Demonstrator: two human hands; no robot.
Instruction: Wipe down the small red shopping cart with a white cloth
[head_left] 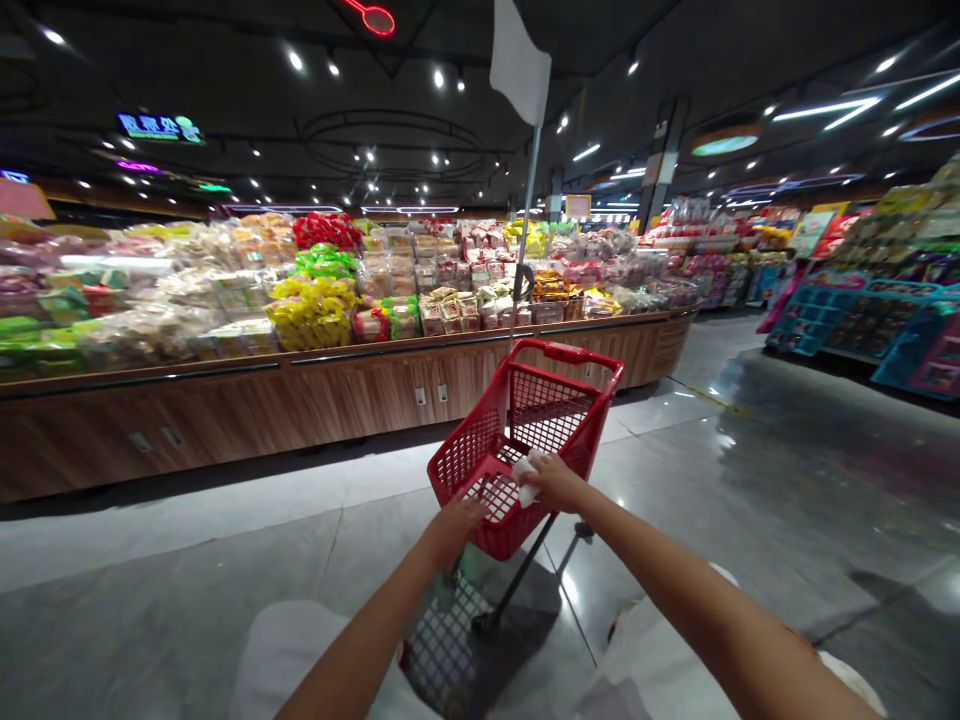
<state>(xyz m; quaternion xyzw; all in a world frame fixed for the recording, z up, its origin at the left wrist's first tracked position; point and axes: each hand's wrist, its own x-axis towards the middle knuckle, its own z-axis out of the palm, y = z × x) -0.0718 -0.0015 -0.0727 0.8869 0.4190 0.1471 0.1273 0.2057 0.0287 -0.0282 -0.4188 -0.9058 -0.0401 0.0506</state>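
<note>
A red plastic shopping cart point(469, 450) with a latticed basket stands in front of me, its handle side facing away. My left hand point(456, 527) is closed over the near left part of the basket rim, its thumb hard to make out. In my right hand point(559, 483) is a crumpled white tissue point(526, 482), pinched against the near right side of the basket, by the rim. Through the lattice the basket floor shows. A grey pole with a white flag point(521, 65) rises behind the cart.
A long wood-panelled display counter point(360, 395) piled with packaged foods runs behind the cart. Blue display racks point(814, 315) stand to the right on the shiny grey floor point(697, 470). My white-clothed legs point(292, 655) are below, on both sides of the cart.
</note>
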